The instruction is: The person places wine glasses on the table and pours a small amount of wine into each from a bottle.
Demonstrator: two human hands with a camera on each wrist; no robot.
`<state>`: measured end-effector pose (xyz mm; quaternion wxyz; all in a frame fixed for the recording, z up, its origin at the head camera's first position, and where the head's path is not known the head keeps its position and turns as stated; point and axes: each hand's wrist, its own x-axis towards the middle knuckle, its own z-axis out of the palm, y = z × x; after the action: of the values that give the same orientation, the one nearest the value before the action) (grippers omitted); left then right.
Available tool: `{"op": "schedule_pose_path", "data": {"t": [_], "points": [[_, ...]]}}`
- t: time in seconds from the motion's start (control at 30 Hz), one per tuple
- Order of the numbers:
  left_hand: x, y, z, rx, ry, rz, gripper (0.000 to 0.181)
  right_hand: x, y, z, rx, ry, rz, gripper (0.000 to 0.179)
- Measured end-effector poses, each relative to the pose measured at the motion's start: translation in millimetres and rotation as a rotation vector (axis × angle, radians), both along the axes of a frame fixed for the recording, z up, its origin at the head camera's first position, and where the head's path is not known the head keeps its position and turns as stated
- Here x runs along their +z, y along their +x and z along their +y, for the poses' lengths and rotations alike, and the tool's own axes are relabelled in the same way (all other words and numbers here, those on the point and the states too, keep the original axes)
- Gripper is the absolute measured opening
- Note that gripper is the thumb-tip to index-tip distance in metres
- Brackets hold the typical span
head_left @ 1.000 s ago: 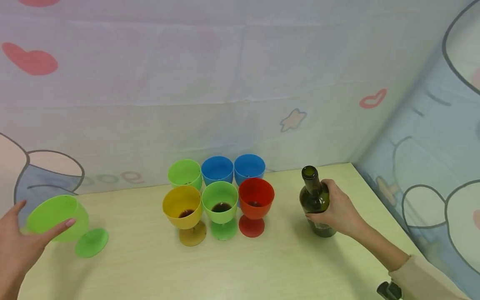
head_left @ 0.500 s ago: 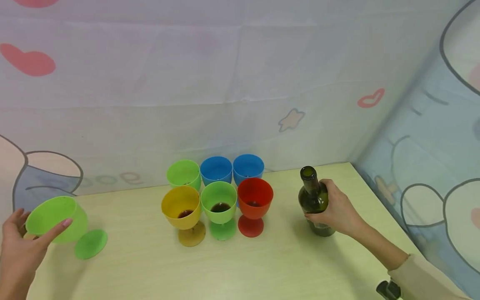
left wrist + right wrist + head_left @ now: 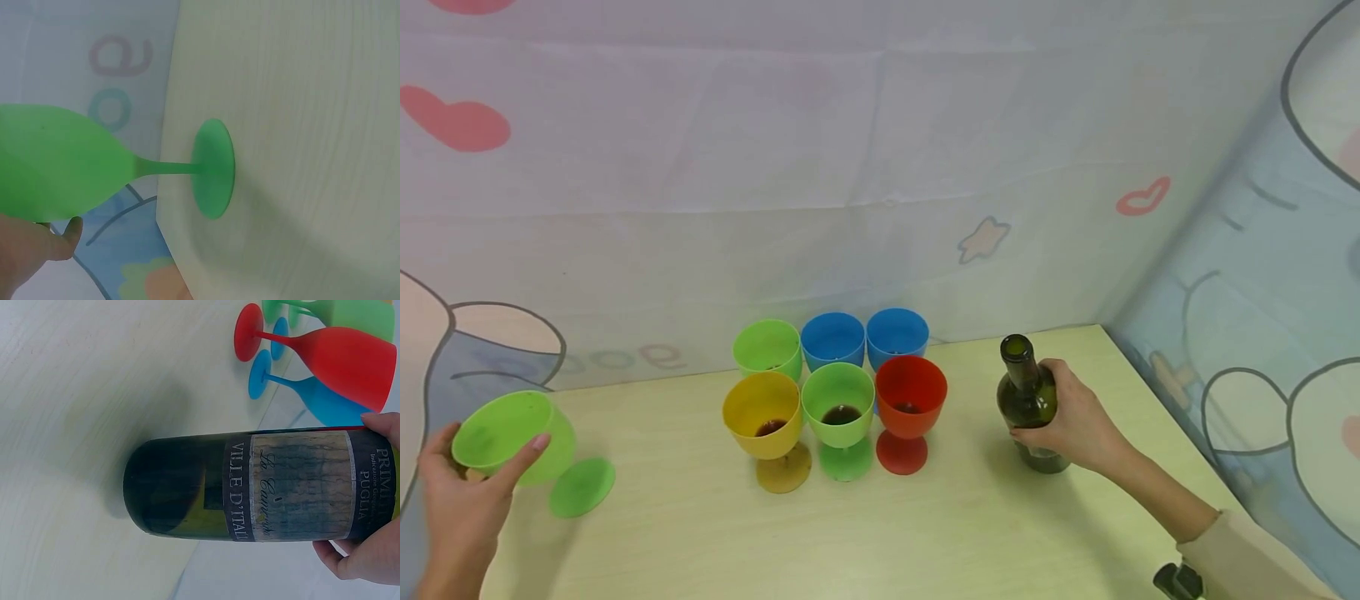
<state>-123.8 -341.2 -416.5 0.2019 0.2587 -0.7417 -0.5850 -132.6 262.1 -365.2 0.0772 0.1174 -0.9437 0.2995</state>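
At the far left, my left hand (image 3: 467, 508) holds the bowl of a light green goblet (image 3: 556, 442), thumb on the near side and fingers behind it. The left wrist view shows this goblet's round foot (image 3: 215, 169) on the table. My right hand (image 3: 1078, 429) grips a dark green wine bottle (image 3: 1028, 404) around its upper body, neck upward and uncorked. Its label (image 3: 303, 487) and a little dark liquid low inside show in the right wrist view. Between the hands stand a yellow goblet (image 3: 760, 433), a green goblet (image 3: 842, 412) and a red goblet (image 3: 912, 400), each with some dark liquid.
Behind the front row stand another green goblet (image 3: 767, 346) and two blue goblets, one in the middle (image 3: 835, 337) and one at right (image 3: 897, 333). A printed cloth (image 3: 850, 167) hangs along the table's back edge and right side. The pale wooden table (image 3: 700, 542) carries everything.
My left hand has moved right and its spread fingers have closed round the green goblet's bowl. The right hand and the bottle have hardly moved.
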Motion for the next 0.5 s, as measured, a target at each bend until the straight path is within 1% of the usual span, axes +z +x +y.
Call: {"op": "schedule_pose_path", "data": {"t": [0.07, 0.1, 0.13, 0.17, 0.2, 0.23, 0.3, 0.33, 0.37, 0.4, 0.43, 0.5], "points": [[-12.5, -5.5, -9.8, 0.005, 0.006, 0.050, 0.088, 0.9, 0.3, -1, 0.004, 0.002, 0.002, 0.080], [-24.2, -10.1, -19.1, 0.001, -0.014, 0.069, 0.089, 1.0, 0.6, -1, 0.005, 0.003, 0.001, 0.080], [-25.7, -10.6, -19.8, 0.005, -0.013, 0.074, 0.088, 1.0, 0.8, -1, 0.006, 0.002, 0.002, 0.081], [-37.0, -15.2, -29.4, 0.002, -0.016, 0.095, 0.090, 0.7, 0.8, -1, 0.005, 0.003, 0.000, 0.080], [-37.8, -15.4, -29.3, 0.004, -0.011, 0.102, 0.090, 0.6, 1.0, -1, 0.005, 0.001, 0.000, 0.080], [-36.3, -14.5, -27.0, 0.007, 0.003, 0.109, 0.089, 0.3, 1.1, -1, 0.003, 0.001, -0.003, 0.080], [-25.1, -9.3, -15.7, 0.013, 0.035, 0.096, 0.088, -0.1, 1.3, -1, 0.000, -0.001, -0.004, 0.079], [-13.1, -4.2, -4.3, 0.024, 0.061, 0.086, 0.087, -0.1, 1.3, -1, 0.000, -0.002, -0.002, 0.079], [-10.4, -2.6, -0.9, 0.025, 0.061, 0.082, 0.087, 0.0, 1.4, -1, 0.000, -0.003, -0.002, 0.079], [2.7, 3.5, 11.9, 0.031, 0.076, 0.069, 0.085, 0.0, 1.4, 0, 0.001, -0.003, -0.001, 0.079], [6.3, 5.4, 16.1, 0.029, 0.082, 0.068, 0.085, 0.0, 1.4, 0, 0.003, -0.004, -0.002, 0.079], [11.9, 8.3, 23.7, 0.025, 0.066, 0.062, 0.083, -0.2, 1.3, -1, 0.007, -0.003, 0.002, 0.078]]}}
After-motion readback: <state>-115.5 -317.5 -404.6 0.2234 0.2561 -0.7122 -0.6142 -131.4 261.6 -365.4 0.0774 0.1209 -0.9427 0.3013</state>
